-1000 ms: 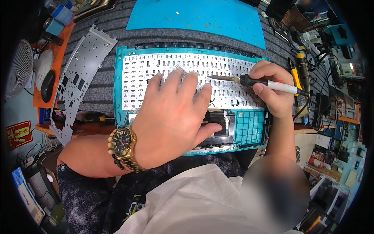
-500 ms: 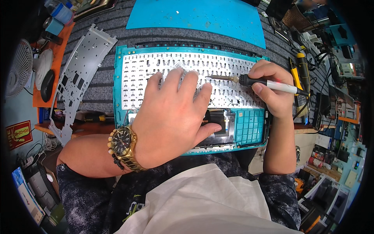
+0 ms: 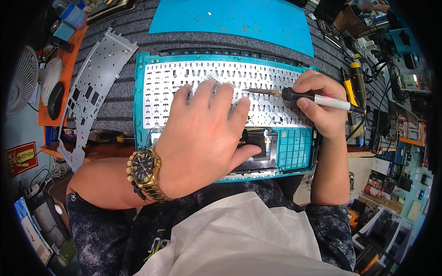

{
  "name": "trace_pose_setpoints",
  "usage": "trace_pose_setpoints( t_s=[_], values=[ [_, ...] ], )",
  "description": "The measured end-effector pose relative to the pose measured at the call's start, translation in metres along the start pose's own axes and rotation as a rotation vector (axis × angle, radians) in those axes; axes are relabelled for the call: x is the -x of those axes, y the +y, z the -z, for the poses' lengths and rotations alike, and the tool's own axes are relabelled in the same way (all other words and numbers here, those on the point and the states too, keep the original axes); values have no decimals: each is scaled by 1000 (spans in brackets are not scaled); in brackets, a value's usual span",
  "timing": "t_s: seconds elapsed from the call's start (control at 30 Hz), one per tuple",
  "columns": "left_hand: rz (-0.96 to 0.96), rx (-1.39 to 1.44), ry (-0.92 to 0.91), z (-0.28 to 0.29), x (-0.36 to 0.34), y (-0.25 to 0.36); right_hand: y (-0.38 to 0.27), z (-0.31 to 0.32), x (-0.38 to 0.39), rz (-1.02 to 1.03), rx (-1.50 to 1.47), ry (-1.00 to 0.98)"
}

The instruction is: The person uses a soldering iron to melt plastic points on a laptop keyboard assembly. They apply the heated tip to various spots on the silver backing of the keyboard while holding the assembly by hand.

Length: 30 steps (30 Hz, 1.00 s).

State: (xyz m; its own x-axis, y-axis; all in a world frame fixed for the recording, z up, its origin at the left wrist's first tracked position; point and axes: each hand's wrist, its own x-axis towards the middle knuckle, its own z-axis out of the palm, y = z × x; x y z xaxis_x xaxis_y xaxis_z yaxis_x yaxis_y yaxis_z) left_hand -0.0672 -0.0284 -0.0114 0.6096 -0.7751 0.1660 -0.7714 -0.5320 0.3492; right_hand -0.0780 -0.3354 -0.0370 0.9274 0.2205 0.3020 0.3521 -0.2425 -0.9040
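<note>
A teal laptop palm-rest case lies in front of me with a white metal keyboard backing plate in it. My left hand, with a gold watch at the wrist, lies on it with fingers spread, the fingertips against the plate. My right hand grips a white-and-black soldering iron, whose metal tip points left and rests at the plate just right of my left index finger. My left hand covers much of the plate's lower left and part of the black component below it.
A perforated silver metal plate lies left. A blue mat is behind the case on the grey ribbed surface. Yellow-and-black tools and cables sit at the right. A fan and black mouse stand at the far left.
</note>
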Motion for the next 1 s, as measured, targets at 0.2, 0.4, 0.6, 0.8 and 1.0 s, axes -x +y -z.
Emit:
trace_pose_setpoints(
  t_s=[0.2, 0.4, 0.6, 0.8, 1.0],
  values=[
    [-2, -11, 3, 0, 1, 0, 0, 1, 0, 9, -1, 13],
    [-8, -12, 3, 0, 0, 0, 0, 1, 0, 10, -6, 4],
    [0, -9, -11, 1, 0, 0, 1, 1, -1, 22, 7, -8],
    [1, -17, -17, 2, 0, 0, 0, 1, -1, 23, 13, 3],
    [4, -17, -18, 1, -1, 1, 0, 0, 0, 14, -15, 7]
  ],
)
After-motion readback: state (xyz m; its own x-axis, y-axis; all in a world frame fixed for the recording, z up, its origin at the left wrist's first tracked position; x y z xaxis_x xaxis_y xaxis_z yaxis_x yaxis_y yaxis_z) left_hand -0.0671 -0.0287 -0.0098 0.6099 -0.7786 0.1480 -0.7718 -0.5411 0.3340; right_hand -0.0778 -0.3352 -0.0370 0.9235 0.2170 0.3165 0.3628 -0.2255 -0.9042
